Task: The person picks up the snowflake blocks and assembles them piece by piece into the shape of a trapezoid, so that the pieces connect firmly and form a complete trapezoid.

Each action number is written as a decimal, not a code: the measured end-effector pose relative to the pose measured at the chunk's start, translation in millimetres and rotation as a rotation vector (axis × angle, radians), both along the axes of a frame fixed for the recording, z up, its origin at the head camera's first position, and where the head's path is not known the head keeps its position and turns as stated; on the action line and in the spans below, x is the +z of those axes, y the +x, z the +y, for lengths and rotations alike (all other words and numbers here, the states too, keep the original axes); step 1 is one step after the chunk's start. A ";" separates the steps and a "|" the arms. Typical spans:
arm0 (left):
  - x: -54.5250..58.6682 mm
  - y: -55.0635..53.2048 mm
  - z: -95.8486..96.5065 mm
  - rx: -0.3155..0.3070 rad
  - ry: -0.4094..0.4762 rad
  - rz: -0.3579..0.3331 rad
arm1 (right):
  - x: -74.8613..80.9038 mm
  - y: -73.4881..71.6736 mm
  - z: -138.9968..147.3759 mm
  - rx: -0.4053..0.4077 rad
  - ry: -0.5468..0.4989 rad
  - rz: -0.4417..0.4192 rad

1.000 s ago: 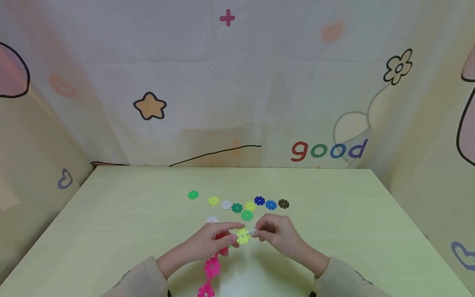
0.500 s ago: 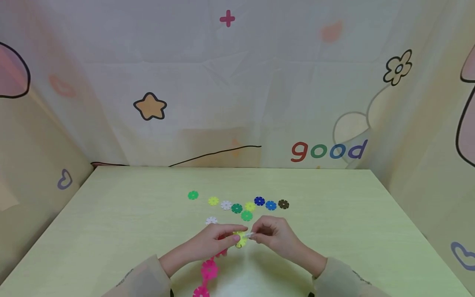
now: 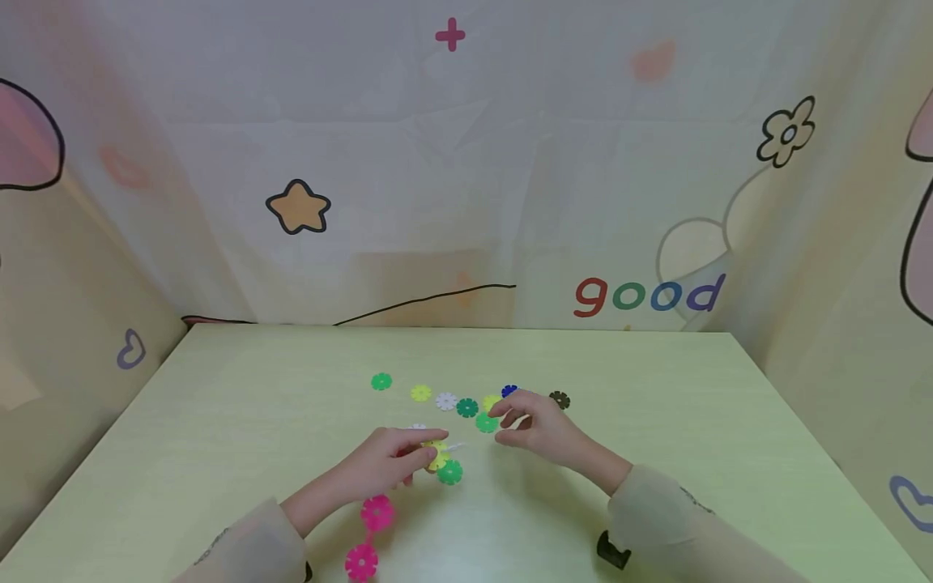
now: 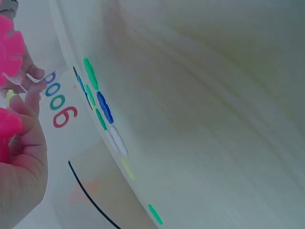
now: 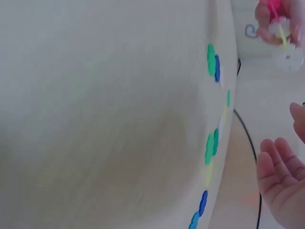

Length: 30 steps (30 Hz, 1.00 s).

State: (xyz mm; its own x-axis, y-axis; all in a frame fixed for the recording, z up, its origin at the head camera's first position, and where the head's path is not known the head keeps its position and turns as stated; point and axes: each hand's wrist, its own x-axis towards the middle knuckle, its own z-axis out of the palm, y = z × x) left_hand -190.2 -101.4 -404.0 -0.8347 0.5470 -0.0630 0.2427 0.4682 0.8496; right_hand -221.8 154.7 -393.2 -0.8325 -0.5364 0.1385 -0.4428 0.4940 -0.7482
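My left hand (image 3: 382, 463) pinches a yellow notched plastic disc (image 3: 440, 461) between thumb and fingers. A white disc (image 3: 456, 446) sticks out from the yellow one's right side, edge-on in the head view. Pink discs (image 3: 377, 512) joined in a chain hang below this hand; the left wrist view shows a large pink disc (image 4: 9, 50) close up. To the right, my right hand (image 3: 543, 429) is apart from the chain, fingers loosely bent with nothing between them. Its fingertips overlap a light green disc (image 3: 485, 423) in the head view.
Loose discs lie across the table (image 3: 255, 421): green (image 3: 381, 381), yellow (image 3: 420, 393), white (image 3: 446, 402), dark green (image 3: 467, 407) and brown (image 3: 560, 399) among them. Another green disc (image 3: 449, 472) lies just below my left fingertips. A printed curtain (image 3: 408, 202) stands behind the table.
My right hand has let go of the white disc and moved up and right, fingers spreading. The left hand has shifted left with the chain, uncovering a green disc on the table.
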 end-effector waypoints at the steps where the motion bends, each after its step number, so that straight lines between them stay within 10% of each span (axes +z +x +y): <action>1: -0.2 -0.7 -2.2 0.005 -0.002 0.000 | -1.0 -4.8 -0.1 -0.004 0.020 0.001; 14: 2.2 -2.3 -13.8 0.030 -0.025 -0.020 | -25.1 -48.3 -16.3 -0.128 0.262 -0.155; 30: 2.4 -0.4 -14.5 0.032 -0.009 -0.015 | -35.9 -55.5 -18.9 -0.131 0.398 -0.101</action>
State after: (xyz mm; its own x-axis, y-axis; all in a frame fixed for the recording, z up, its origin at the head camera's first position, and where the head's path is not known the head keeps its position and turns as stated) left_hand -190.6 -115.9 -401.6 -0.8505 0.5198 -0.0801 0.2151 0.4829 0.8489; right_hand -277.2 135.8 -429.1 -0.8959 -0.4203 -0.1438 -0.2913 0.8003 -0.5241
